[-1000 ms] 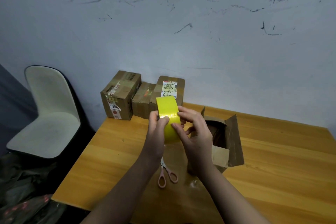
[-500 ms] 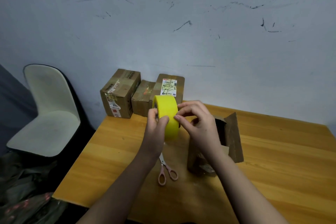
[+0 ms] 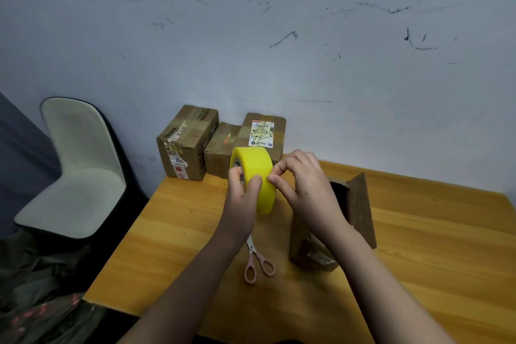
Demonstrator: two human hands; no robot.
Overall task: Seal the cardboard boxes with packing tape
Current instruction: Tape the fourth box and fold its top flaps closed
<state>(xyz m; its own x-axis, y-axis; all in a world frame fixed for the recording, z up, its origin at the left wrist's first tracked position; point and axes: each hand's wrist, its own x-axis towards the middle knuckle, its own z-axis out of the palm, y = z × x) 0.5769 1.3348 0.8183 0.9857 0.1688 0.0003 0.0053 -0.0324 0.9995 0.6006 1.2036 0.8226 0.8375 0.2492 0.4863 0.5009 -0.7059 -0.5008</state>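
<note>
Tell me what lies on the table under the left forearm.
Pink-handled scissors lie on the wooden table. Their handles and part of the blades show; the left forearm covers the blade tips.

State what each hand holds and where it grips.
The left hand grips the yellow tape roll through its core and across its outer face. The right hand picks at the roll's outer surface with its fingertips.

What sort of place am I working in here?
Likely a makeshift packing spot in a plain room: a wooden table against a scuffed wall, taped parcels stacked at the back, a spare chair beside.
</note>
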